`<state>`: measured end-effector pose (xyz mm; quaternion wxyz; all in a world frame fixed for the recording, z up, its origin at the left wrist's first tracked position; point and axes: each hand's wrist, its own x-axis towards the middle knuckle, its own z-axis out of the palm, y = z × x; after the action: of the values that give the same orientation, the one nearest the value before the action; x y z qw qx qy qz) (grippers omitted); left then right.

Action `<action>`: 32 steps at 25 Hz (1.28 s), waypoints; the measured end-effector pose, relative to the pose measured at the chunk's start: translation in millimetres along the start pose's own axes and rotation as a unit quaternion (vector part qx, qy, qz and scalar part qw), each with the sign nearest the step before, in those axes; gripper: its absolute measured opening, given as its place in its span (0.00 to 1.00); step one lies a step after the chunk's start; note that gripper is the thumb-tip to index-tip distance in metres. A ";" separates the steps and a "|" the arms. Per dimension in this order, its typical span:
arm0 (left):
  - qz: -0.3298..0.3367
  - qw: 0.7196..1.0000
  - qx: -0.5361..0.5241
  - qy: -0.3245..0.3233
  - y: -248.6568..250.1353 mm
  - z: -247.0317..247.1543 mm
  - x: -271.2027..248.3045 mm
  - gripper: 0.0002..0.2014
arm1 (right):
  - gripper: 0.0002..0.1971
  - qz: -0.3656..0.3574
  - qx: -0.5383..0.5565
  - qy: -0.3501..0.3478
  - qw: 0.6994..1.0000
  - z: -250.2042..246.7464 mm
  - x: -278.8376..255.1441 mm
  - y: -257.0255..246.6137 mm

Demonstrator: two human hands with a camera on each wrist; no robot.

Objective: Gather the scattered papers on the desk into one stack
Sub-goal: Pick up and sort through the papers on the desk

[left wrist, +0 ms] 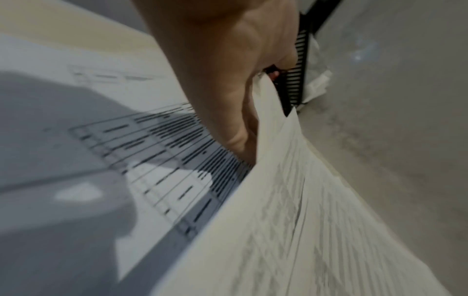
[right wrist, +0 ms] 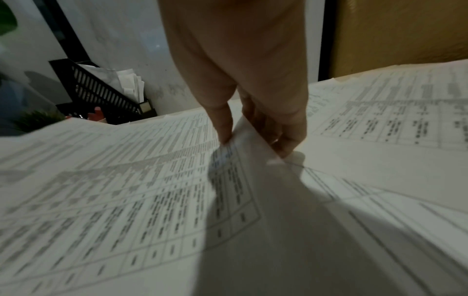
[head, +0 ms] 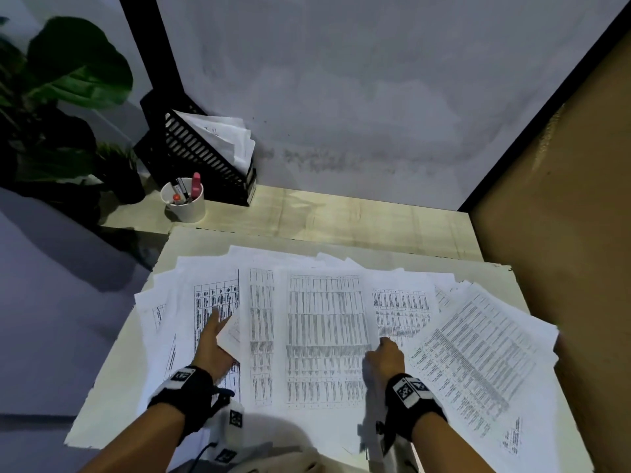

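Several printed sheets [head: 324,336] lie fanned and overlapping across the white desk [head: 112,387]. My left hand [head: 222,331] is at the left edge of the central sheets. One finger lies forward on a table-printed sheet [left wrist: 164,160], and the other fingers are hidden under the raised paper edge [left wrist: 291,200] that it holds. My right hand [head: 382,343] is at the right edge of the same central sheets. In the right wrist view its thumb [right wrist: 225,128] and fingers [right wrist: 286,140] pinch the lifted edge [right wrist: 253,160]. More sheets [head: 478,353] spread out to its right.
A black file holder [head: 205,155] stuffed with papers stands at the back left, with a white cup of pens [head: 186,199] in front of it. A leafy plant [head: 68,80] is further left. A brown partition [head: 563,199] borders the right side, and a grey wall lies behind.
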<state>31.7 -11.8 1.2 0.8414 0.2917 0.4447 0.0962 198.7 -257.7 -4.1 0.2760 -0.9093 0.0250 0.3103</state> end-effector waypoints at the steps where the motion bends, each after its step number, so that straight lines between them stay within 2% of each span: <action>1: 0.013 0.999 -0.030 0.003 -5.2 -1.9 -2.6 0.25 | 0.10 -0.008 0.004 0.012 1.000 -0.3 -1.6 0.0; 3: 0.019 0.998 -0.057 -0.008 -19.3 -11.4 -2.6 0.28 | 0.05 -0.031 0.016 0.016 0.999 -0.1 -5.0 -0.7; 5: -0.002 0.999 -0.035 -0.030 -27.7 -20.8 -0.2 0.41 | 0.06 -0.050 0.030 0.032 0.998 2.7 -5.3 -1.3; 6: -0.013 0.999 -0.004 -0.038 -29.6 -24.3 1.6 0.44 | 0.08 -0.060 0.040 0.035 0.997 5.0 -5.4 -2.1; 8: -0.035 0.994 0.090 -0.057 -34.0 -18.9 0.6 0.45 | 0.11 -0.083 0.069 -0.013 0.994 10.6 -6.3 -2.8; 10: -0.024 0.978 0.196 -0.068 -37.5 -6.4 4.4 0.48 | 0.13 -0.101 0.060 -0.083 0.990 15.7 -5.3 -5.5; 11: -0.004 0.966 0.253 -0.057 -38.9 3.3 5.7 0.47 | 0.13 -0.112 0.044 -0.100 0.988 17.0 -6.3 -8.1; 13: 0.044 0.930 0.364 0.031 -41.2 20.2 8.4 0.35 | 0.11 -0.121 0.047 -0.103 0.986 16.8 -7.5 -12.2; 14: 0.064 0.910 0.405 0.060 -38.0 26.2 6.7 0.29 | 0.10 -0.119 0.057 -0.089 0.987 14.4 -7.7 -13.6; 15: 0.090 0.898 0.427 0.063 -32.0 30.8 6.0 0.25 | 0.08 -0.113 0.074 -0.068 0.989 9.9 -6.7 -12.0; 17: 0.155 0.897 0.414 0.035 -9.1 30.4 3.3 0.26 | 0.08 -0.083 0.127 -0.031 0.988 -4.2 -4.6 -6.0; 18: 0.173 0.906 0.386 0.010 4.1 27.9 1.0 0.28 | 0.09 -0.069 0.133 -0.018 0.989 -10.8 -2.1 -1.7; 20: 0.186 0.930 0.316 -0.025 28.9 27.0 -7.8 0.28 | 0.14 -0.053 0.098 0.000 0.994 -20.4 6.6 8.2; 22: 0.210 0.925 0.316 -0.031 46.8 34.4 -21.9 0.26 | 0.19 -0.061 0.077 0.005 0.995 -29.1 11.5 6.4; 26: 0.227 0.909 0.347 -0.053 81.4 64.8 -53.4 0.15 | 0.32 -0.148 0.179 -0.038 0.972 -51.9 7.4 -36.2; 29: 0.252 0.871 0.417 -0.057 109.3 88.4 -69.4 0.04 | 0.39 -0.243 0.151 -0.087 0.954 -66.7 6.4 -81.9; 30: 0.260 0.860 0.436 -0.054 119.6 95.4 -72.4 0.04 | 0.39 -0.265 0.139 -0.108 0.948 -72.5 3.7 -96.4; 31: 0.269 0.858 0.434 -0.049 128.6 101.0 -75.2 0.07 | 0.34 -0.277 0.146 -0.120 0.942 -76.9 4.3 -109.4; 32: 0.285 0.870 0.399 -0.052 136.7 105.1 -74.1 0.13 | 0.26 -0.284 0.174 -0.131 0.934 -80.7 -0.7 -122.1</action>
<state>86.1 25.3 176.9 0.6115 0.7212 0.2983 0.1303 269.1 -196.2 108.6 0.5072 -0.7676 -0.2172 0.3262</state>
